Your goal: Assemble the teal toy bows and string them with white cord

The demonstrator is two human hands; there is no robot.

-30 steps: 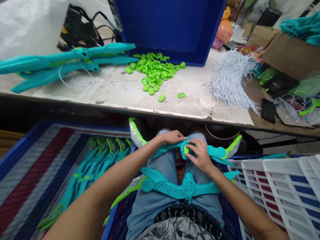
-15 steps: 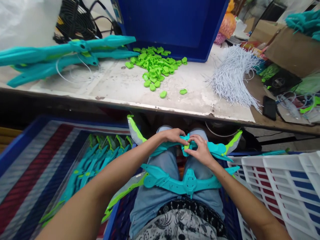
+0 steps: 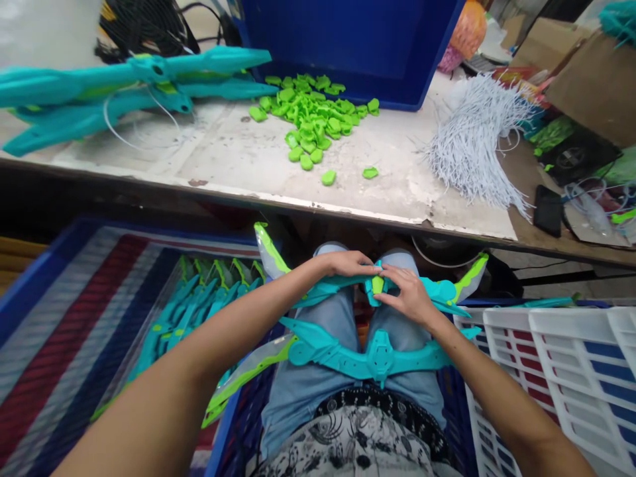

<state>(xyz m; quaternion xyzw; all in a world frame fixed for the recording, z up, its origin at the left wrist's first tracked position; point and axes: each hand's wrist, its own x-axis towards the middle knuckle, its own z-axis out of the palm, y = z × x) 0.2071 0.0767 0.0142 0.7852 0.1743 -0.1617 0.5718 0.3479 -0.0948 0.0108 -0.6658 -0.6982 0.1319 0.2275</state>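
A turquoise plastic toy bow (image 3: 440,289) with green tips lies across my knees. At its middle sits a small green plastic cap (image 3: 378,285). My left hand (image 3: 352,264) comes in from the left, its fingers closed on the bow's centre beside the cap's upper end. From the right, my right hand (image 3: 407,291) pinches around the cap, thumb at its lower end and fingers at its upper edge. Nearer to my body, a second turquoise bow (image 3: 338,358) rests across my thighs, its centre piece without a green cap.
On the table (image 3: 223,165) are a pile of green caps (image 3: 318,116), turquoise bows (image 3: 99,86), a bundle of white cords (image 3: 481,142) and a phone (image 3: 547,211). A blue bin (image 3: 342,46) stands behind. More bows (image 3: 183,318) lie at left; a white crate (image 3: 551,358) stands right.
The green cap now shows more fully at the bow's centre, with my fingers shifted to its ends. My left hand has moved slightly up and right. The view has shifted slightly.
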